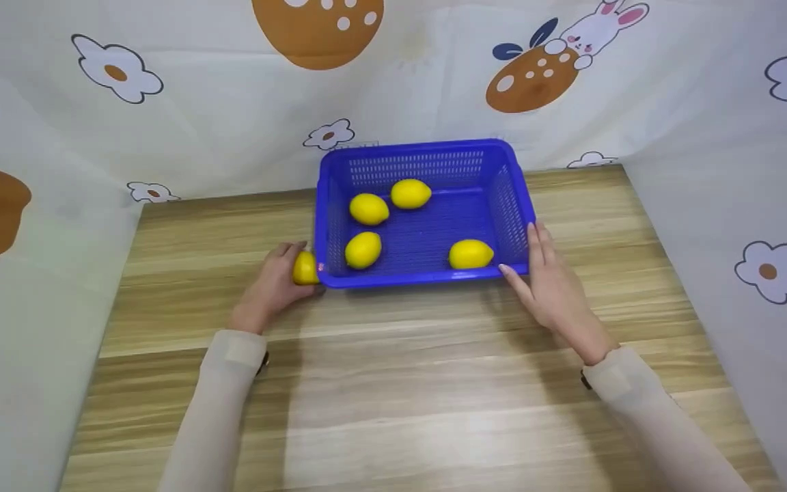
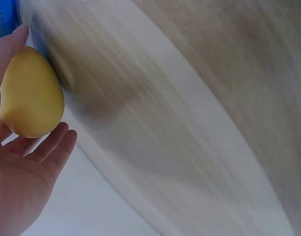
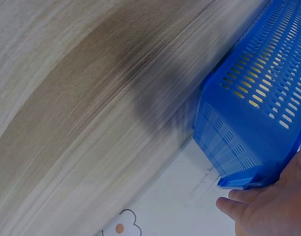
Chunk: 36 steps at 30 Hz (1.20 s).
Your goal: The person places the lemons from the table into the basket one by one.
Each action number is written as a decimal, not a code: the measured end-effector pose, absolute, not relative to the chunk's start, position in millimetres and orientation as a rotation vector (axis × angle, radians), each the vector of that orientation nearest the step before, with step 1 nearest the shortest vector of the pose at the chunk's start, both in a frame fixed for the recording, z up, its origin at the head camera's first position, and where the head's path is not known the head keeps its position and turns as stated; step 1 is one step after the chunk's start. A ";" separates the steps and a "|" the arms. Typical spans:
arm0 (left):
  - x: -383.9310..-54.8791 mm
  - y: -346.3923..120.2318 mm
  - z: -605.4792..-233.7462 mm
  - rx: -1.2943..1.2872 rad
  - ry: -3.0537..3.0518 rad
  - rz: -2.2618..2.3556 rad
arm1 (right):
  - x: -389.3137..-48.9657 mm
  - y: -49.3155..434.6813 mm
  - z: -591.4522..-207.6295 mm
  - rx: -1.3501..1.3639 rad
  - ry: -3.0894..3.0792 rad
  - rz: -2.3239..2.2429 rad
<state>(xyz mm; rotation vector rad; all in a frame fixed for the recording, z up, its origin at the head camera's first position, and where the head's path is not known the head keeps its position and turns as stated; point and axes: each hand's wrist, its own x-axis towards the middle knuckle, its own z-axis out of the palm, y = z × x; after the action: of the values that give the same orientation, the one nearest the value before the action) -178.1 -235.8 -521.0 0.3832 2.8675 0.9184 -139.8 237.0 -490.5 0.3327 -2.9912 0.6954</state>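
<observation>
My left hand [image 1: 272, 283] grips a yellow lemon [image 1: 304, 268] just outside the front left corner of a blue plastic basket [image 1: 421, 277]. In the left wrist view the lemon [image 2: 32, 93] lies between the thumb and the curled fingers; part of the basket shows at the top left. Around the basket's front right corner rests my right hand [image 1: 561, 297], its fingers straight along the side and its thumb near the front rim. Inside the basket are several lemons: two at the back left, one at the front left [image 1: 363, 250] and one at the front right [image 1: 471, 254].
Basket and hands are over a wood-grain table [image 1: 393, 383]. A pale cloth [image 1: 216, 116] printed with flowers and a rabbit hangs behind the table and along both sides. The basket stands near the table's back edge.
</observation>
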 end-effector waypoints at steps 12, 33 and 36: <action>-176.2 -236.3 -525.3 0.392 2.893 0.972 | -140.4 237.0 -491.9 0.329 -2.995 0.694; -162.7 -241.9 -521.4 0.306 2.889 1.105 | -139.2 236.3 -490.4 0.313 -2.995 0.713; -161.5 -242.7 -520.8 0.302 2.884 1.126 | -139.7 236.0 -489.8 0.311 -3.003 0.707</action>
<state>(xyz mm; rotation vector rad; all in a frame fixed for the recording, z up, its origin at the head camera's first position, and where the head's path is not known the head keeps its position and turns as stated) -161.5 -242.7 -520.8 0.3020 2.8839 1.1256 -139.7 236.0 -489.8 0.3106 -3.0028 0.7071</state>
